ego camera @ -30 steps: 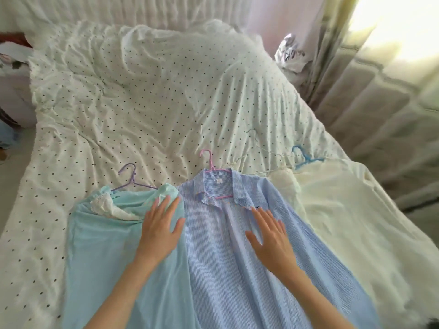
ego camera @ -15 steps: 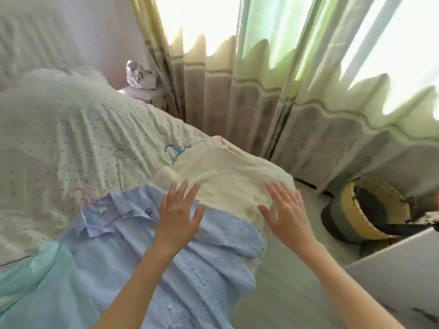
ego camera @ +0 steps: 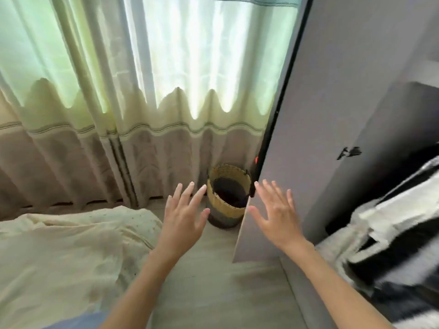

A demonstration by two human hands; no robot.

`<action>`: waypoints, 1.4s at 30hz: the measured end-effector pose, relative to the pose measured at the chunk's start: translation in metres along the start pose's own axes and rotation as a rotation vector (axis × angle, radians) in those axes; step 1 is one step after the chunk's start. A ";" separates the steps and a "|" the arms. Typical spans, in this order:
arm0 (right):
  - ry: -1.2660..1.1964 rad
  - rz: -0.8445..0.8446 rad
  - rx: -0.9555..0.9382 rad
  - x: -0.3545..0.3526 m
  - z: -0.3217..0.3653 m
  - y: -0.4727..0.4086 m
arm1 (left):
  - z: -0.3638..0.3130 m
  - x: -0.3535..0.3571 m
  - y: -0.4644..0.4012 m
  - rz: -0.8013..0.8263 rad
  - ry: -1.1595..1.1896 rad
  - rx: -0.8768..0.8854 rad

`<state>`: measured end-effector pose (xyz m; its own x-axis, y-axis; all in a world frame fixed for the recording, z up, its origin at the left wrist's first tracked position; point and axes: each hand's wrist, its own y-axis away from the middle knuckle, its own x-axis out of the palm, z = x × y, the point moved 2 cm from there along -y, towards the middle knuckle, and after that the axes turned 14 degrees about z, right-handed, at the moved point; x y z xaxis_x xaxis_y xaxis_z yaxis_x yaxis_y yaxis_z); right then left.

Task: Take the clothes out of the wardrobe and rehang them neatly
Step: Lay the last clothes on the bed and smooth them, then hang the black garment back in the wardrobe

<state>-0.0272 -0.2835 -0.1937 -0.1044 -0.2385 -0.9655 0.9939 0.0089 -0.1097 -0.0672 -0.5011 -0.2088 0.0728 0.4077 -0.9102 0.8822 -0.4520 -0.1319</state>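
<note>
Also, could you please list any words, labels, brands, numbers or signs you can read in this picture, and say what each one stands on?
No readable text in this view.
Grey wardrobe door: plain; the small dark fitting on it is hardware, not lettering.
Woven yellow wicker basket: no label visible.
Black-and-white striped garment: too blurred to show any tag or print.
Cream garment on the bed: no print visible.
</note>
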 end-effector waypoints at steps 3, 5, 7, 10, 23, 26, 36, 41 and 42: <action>0.047 -0.020 0.146 -0.018 -0.060 0.008 | -0.047 0.022 -0.056 0.068 0.017 0.132; 0.073 -0.035 0.256 -0.029 -0.098 0.015 | -0.077 0.043 -0.090 0.126 0.025 0.228; 0.093 -0.059 0.364 -0.043 -0.135 0.019 | -0.106 0.062 -0.121 0.180 -0.007 0.346; 0.133 -0.105 0.513 -0.064 -0.182 0.024 | -0.148 0.081 -0.165 0.247 -0.081 0.534; 0.129 -0.200 0.860 -0.088 -0.282 0.021 | -0.248 0.151 -0.299 0.485 -0.019 0.819; 0.128 -0.193 0.875 -0.091 -0.306 0.016 | -0.267 0.169 -0.325 0.503 -0.003 0.816; 0.144 -0.191 0.837 -0.122 -0.425 -0.014 | -0.363 0.216 -0.403 0.478 0.144 0.824; 0.235 -0.161 0.790 -0.157 -0.496 -0.045 | -0.435 0.235 -0.440 0.479 0.188 0.838; 0.269 -0.135 0.791 -0.161 -0.508 -0.052 | -0.448 0.238 -0.444 0.476 0.203 0.836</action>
<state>-0.0795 0.2482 -0.1524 -0.1292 0.0511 -0.9903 0.6935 -0.7091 -0.1271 -0.2336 0.1523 -0.1905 0.4835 0.1306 -0.8656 0.1326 -0.9883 -0.0751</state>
